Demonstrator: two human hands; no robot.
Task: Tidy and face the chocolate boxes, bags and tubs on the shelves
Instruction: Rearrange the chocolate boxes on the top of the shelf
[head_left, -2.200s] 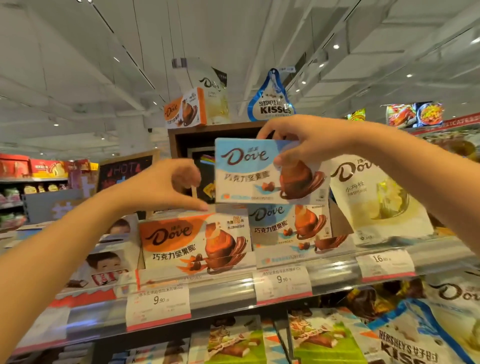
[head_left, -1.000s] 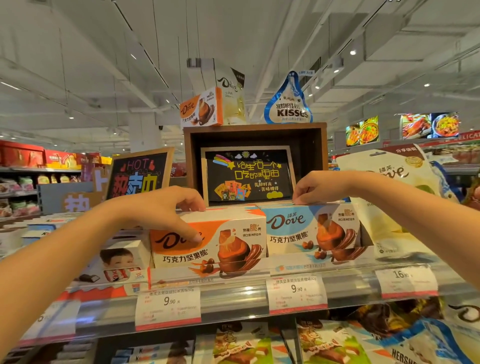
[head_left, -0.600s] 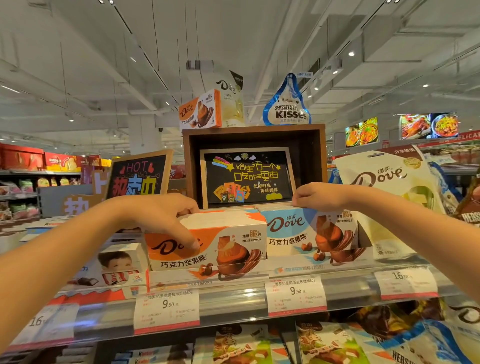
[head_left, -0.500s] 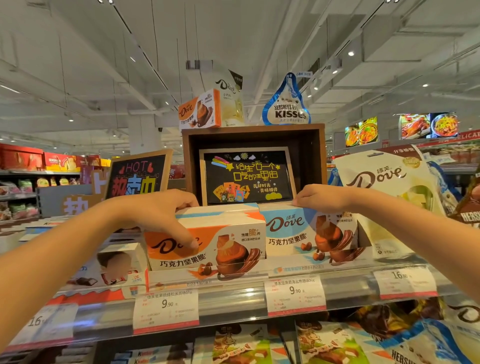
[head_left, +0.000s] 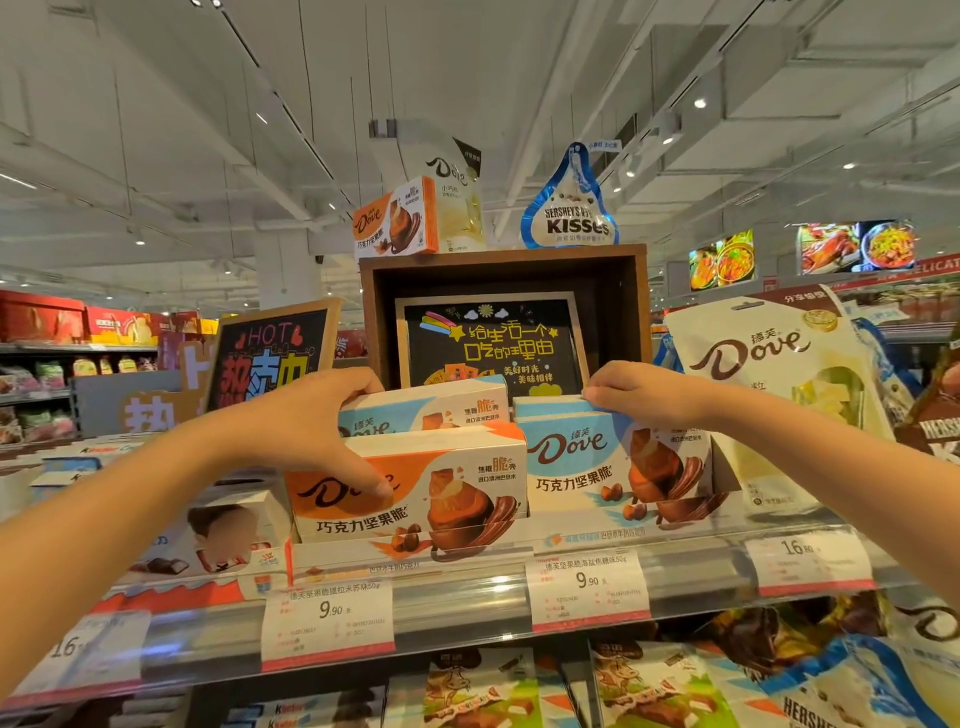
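On the top shelf an orange Dove box (head_left: 415, 493) faces front, and a blue Dove box (head_left: 587, 457) stands right beside it. My left hand (head_left: 306, 431) grips the orange box, thumb on its front face, fingers curled over the top. Those fingers touch a second blue Dove box (head_left: 431, 408) that stands up behind the orange one. My right hand (head_left: 639, 389) pinches the top rear edge of the blue front box. Both front boxes sit upright behind the clear shelf lip.
A white Dove bag (head_left: 769, 395) leans at the right. Kinder boxes (head_left: 223, 530) sit at the left. A wooden crate (head_left: 504, 265) behind the boxes carries a Dove box and a Hershey's Kisses bag (head_left: 571, 208). Price tags (head_left: 327, 618) line the rail above bags on the lower shelf.
The blue box carried by my right hand came down onto the shelf beside the orange one. A second blue box now shows higher behind the orange box under my left fingers.
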